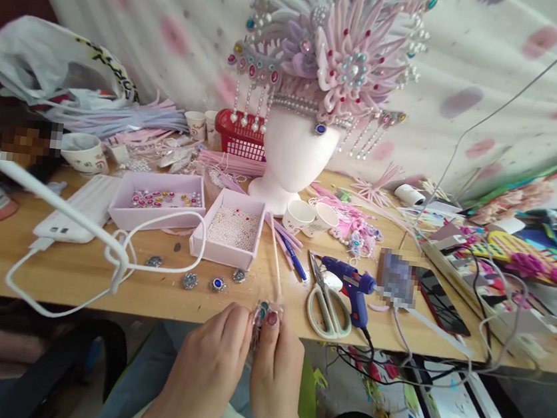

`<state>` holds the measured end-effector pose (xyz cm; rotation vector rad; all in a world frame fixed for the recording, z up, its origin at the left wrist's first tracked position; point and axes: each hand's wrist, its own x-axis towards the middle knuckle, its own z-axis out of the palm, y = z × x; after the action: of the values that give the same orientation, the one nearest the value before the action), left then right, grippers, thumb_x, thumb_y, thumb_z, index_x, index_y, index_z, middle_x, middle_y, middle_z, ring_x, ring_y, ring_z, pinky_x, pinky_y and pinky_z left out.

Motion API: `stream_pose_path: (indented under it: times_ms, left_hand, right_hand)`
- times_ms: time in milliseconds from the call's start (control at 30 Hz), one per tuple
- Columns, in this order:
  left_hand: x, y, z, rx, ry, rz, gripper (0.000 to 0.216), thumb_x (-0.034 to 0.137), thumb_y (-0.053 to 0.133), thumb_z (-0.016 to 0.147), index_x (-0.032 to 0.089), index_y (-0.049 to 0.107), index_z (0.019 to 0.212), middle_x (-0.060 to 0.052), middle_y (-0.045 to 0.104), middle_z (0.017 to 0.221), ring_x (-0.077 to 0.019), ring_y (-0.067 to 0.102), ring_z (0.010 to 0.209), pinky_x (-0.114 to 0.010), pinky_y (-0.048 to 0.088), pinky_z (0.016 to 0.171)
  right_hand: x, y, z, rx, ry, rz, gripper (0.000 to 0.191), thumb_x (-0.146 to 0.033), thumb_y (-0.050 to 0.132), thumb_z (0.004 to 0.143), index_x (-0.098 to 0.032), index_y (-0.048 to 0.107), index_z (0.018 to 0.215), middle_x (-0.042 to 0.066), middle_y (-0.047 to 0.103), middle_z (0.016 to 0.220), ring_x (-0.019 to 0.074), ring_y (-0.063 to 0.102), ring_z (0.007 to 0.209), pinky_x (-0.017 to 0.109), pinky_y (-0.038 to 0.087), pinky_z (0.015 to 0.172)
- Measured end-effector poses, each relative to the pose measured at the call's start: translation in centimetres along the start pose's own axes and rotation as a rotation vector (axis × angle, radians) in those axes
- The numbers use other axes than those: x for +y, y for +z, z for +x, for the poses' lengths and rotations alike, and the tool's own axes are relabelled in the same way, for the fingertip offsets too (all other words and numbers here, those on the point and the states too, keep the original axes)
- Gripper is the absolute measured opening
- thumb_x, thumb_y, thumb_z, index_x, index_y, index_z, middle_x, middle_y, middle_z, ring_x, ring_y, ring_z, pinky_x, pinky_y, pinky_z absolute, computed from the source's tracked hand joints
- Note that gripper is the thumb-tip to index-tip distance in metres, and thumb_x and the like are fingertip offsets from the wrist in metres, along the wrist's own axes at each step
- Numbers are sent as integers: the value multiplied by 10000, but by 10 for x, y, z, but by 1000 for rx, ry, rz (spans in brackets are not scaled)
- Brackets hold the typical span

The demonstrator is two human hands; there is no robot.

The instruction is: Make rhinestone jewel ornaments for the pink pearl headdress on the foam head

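Note:
Both my hands meet just below the table's front edge. My left hand and my right hand pinch a small jewelled ornament between their fingertips; a thin pale stick rises from it over the table. Just beyond the hands, several small round gem pieces lie on the wood. A pink and lilac headdress with pearls and tassels stands on a white head form at the back.
Two pink trays hold gems and beads. Scissors and a blue glue gun lie to the right, with a phone and cables. Paper cups, a red basket, a white power bank and a white cable sit left.

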<state>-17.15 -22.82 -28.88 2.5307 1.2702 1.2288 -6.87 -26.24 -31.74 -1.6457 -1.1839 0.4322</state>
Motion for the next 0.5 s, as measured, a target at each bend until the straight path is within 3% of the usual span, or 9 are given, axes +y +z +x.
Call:
stream_pose_path:
  times_ms: [100, 267, 500]
  left_hand:
    - [0, -1, 6, -36, 32, -86, 344, 141, 321, 1032, 248, 436, 726, 45, 556, 554, -134, 600, 442, -245, 404, 454]
    - [-1, -6, 20, -195, 16, -363, 315, 125, 355, 986, 244, 422, 702, 46, 550, 563, -125, 577, 463, -234, 393, 460]
    - [-8, 7, 32, -362, -376, -921, 390, 391, 388, 1036, 226, 508, 703, 7, 607, 635, -156, 621, 602, -252, 509, 595]
  right_hand:
    - [5, -10, 12, 22, -25, -28, 481, -496, 342, 1049, -228, 452, 665, -35, 481, 533, 125, 418, 470, 271, 282, 482]
    - [0, -15, 21, 38, 75, 163, 504, -552, 394, 1022, -222, 432, 643, -43, 456, 551, 114, 395, 510, 247, 324, 490]
    - [-5, -21, 34, 90, 124, 225, 515, -614, 428, 985, -233, 371, 643, -61, 364, 569, 116, 343, 542, 252, 305, 500]
